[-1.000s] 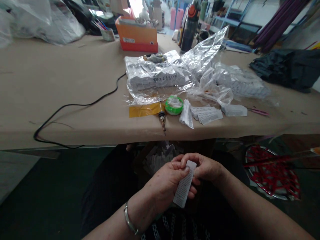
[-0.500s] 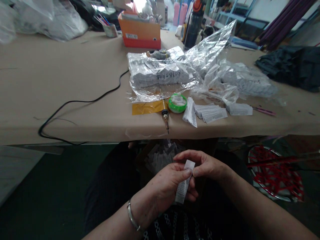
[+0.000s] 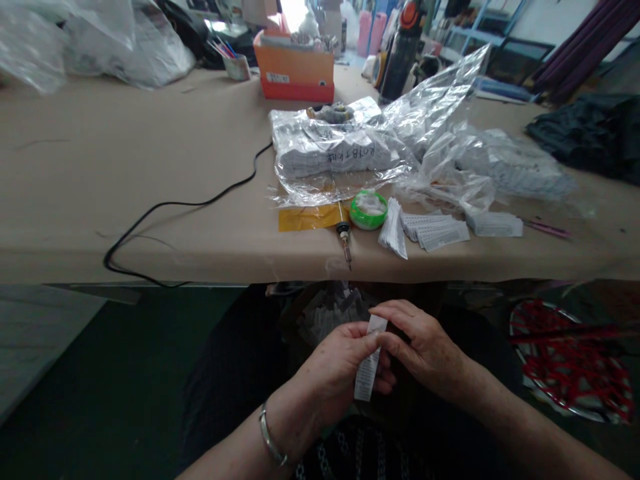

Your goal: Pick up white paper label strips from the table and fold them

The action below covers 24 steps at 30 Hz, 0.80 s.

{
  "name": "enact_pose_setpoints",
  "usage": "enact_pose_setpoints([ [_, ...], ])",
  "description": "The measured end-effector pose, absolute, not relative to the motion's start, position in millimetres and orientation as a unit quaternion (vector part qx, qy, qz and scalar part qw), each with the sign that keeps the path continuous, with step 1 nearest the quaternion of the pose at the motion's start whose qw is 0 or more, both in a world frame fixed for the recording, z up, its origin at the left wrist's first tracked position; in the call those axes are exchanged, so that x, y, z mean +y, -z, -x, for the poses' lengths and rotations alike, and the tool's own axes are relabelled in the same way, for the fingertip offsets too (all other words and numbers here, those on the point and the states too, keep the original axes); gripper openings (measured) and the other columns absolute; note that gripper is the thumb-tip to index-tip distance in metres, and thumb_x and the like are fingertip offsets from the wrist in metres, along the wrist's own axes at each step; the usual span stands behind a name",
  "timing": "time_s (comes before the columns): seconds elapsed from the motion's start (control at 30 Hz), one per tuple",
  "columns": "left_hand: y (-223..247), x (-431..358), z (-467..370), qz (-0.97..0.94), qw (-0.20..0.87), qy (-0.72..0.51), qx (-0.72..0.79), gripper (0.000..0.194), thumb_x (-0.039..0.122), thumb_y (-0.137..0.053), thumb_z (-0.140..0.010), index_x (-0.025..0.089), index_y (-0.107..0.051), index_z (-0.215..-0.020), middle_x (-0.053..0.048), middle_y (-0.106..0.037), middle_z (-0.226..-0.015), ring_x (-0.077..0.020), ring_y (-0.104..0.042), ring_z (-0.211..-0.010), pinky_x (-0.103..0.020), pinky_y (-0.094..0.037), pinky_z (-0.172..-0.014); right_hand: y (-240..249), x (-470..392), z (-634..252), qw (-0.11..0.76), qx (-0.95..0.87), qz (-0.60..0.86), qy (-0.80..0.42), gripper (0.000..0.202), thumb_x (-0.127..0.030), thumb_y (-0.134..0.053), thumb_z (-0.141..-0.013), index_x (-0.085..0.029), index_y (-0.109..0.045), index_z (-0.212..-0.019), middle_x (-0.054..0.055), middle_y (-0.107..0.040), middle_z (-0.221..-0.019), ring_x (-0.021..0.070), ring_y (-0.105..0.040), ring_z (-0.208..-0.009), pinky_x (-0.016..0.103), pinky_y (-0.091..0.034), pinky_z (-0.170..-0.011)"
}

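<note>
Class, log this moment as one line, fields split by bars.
left hand: holds printed strip | right hand: at strip's upper end | table: green container, pointed tool, fanned strips

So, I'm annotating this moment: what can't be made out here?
All in the head view:
Label: print too small, partly covered by the left hand.
Right hand: grip unclear where it meets the left.
Dark cloth: cut off by the right edge.
Pale strips: partly hidden by the table and left hand.

Green floor lies below the front edge of the brown table; beyond its far edge are bright light, a blue rack and a pale wall.
</note>
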<state>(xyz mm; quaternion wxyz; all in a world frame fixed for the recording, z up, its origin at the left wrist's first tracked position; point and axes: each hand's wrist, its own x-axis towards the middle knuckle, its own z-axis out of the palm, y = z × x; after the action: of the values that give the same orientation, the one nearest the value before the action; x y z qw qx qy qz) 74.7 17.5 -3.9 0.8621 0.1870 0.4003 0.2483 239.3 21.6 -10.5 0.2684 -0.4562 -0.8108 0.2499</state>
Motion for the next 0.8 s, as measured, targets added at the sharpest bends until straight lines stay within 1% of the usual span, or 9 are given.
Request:
enact_pose_setpoints([
  [0.1, 5.9, 17.9, -73.8, -0.187, 0.86, -0.253, 0.402, 0.016, 0.027, -0.064, -0.073, 0.012, -0.06, -0.076, 0.0, -0.056, -0.058, -0.0101, -0.056, -0.047, -0.021, -0.044, -0.048, 12.8, 21.2, -237.6, 0.263, -0.806, 0.462, -0.261, 0.026, -0.028, -0.054, -0.088, -0.018, -0.06, -0.111, 0.01, -0.064, -0.104, 0.022, -0.061, -0.097, 0.036, -0.052, -0.085],
  [0.17, 8.3, 18.0, -72.7, -0.189, 0.858, -0.256, 0.402, 0.015, 0.026, -0.064, -0.074, 0.012, -0.06, -0.076, 0.0, -0.055, -0.058, -0.0099, -0.055, -0.047, -0.021, -0.044, -0.047, 15.8, 21.2, -237.8, 0.261, -0.793, 0.47, -0.284, 0.03, -0.03, -0.055, -0.087, -0.019, -0.059, -0.115, 0.01, -0.064, -0.107, 0.0224, -0.061, -0.099, 0.037, -0.051, -0.086],
  [0.27, 11.5, 17.8, -70.0, -0.193, 0.853, -0.276, 0.4, 0.018, 0.03, -0.063, -0.077, 0.013, -0.059, -0.077, 0.001, -0.055, -0.059, -0.0094, -0.055, -0.047, -0.02, -0.043, -0.047, 20.5, 24.5, -237.6, 0.295, -0.731, 0.492, -0.368, 0.037, -0.033, -0.056, -0.087, -0.021, -0.053, -0.122, 0.008, -0.064, -0.108, 0.0208, -0.062, -0.098, 0.035, -0.05, -0.087],
  [0.33, 12.7, 17.9, -68.2, -0.197, 0.847, -0.292, 0.399, 0.02, 0.033, -0.062, -0.078, 0.013, -0.058, -0.08, 0.001, -0.055, -0.06, -0.0096, -0.055, -0.048, -0.02, -0.043, -0.048, 22.7, 29.4, -235.7, 0.327, -0.658, 0.497, -0.462, 0.031, -0.035, -0.057, -0.086, -0.02, -0.056, -0.113, 0.004, -0.066, -0.096, 0.0173, -0.064, -0.087, 0.03, -0.052, -0.079],
  [0.43, 13.4, 18.9, -66.1, -0.209, 0.833, -0.31, 0.408, 0.021, 0.034, -0.062, -0.079, 0.014, -0.057, -0.078, 0.001, -0.055, -0.059, -0.0097, -0.055, -0.049, -0.02, -0.043, -0.049, 24.2, 38.1, -229.8, 0.344, -0.546, 0.489, -0.587, 0.021, -0.037, -0.062, -0.082, -0.017, -0.06, -0.088, -0.001, -0.061, -0.072, 0.0115, -0.059, -0.065, 0.022, -0.049, -0.061],
  [0.5, 13.1, 20.0, -65.2, -0.218, 0.822, -0.319, 0.419, 0.023, 0.035, -0.062, -0.078, 0.014, -0.056, -0.074, 0.001, -0.055, -0.058, -0.0092, -0.053, -0.048, -0.02, -0.042, -0.049, 24.3, 42.8, -224.8, 0.342, -0.498, 0.486, -0.632, 0.02, -0.035, -0.065, -0.079, -0.016, -0.06, -0.081, -0.003, -0.059, -0.067, 0.0094, -0.055, -0.059, 0.021, -0.046, -0.057],
  [0.6, 11.3, 21.7, -64.5, -0.239, 0.804, -0.333, 0.431, 0.023, 0.035, -0.061, -0.079, 0.014, -0.055, -0.07, 0.0, -0.055, -0.057, -0.0089, -0.052, -0.047, -0.02, -0.041, -0.049, 23.5, 47.5, -217.8, 0.342, -0.466, 0.48, -0.66, 0.019, -0.033, -0.067, -0.076, -0.015, -0.059, -0.077, -0.003, -0.059, -0.063, 0.0084, -0.053, -0.054, 0.021, -0.044, -0.054],
  [0.7, 8.4, 24.3, -64.3, -0.263, 0.785, -0.34, 0.446, 0.023, 0.033, -0.057, -0.081, 0.014, -0.056, -0.069, 0.0, -0.055, -0.058, -0.0088, -0.05, -0.048, -0.02, -0.041, -0.05, 20.6, 51.8, -211.7, 0.354, -0.471, 0.474, -0.654, 0.018, -0.032, -0.067, -0.075, -0.016, -0.058, -0.073, -0.003, -0.058, -0.06, 0.0088, -0.052, -0.052, 0.021, -0.044, -0.052],
  [0.8, 6.3, 29.5, -62.4, -0.334, 0.729, -0.358, 0.478, 0.023, 0.03, -0.053, -0.084, 0.014, -0.059, -0.069, -0.001, -0.057, -0.061, -0.0094, -0.05, -0.053, -0.02, -0.041, -0.054, 15.5, 58.7, -206.1, 0.366, -0.494, 0.466, -0.637, 0.015, -0.03, -0.064, -0.076, -0.017, -0.058, -0.071, -0.003, -0.057, -0.06, 0.0091, -0.051, -0.052, 0.021, -0.043, -0.052],
])
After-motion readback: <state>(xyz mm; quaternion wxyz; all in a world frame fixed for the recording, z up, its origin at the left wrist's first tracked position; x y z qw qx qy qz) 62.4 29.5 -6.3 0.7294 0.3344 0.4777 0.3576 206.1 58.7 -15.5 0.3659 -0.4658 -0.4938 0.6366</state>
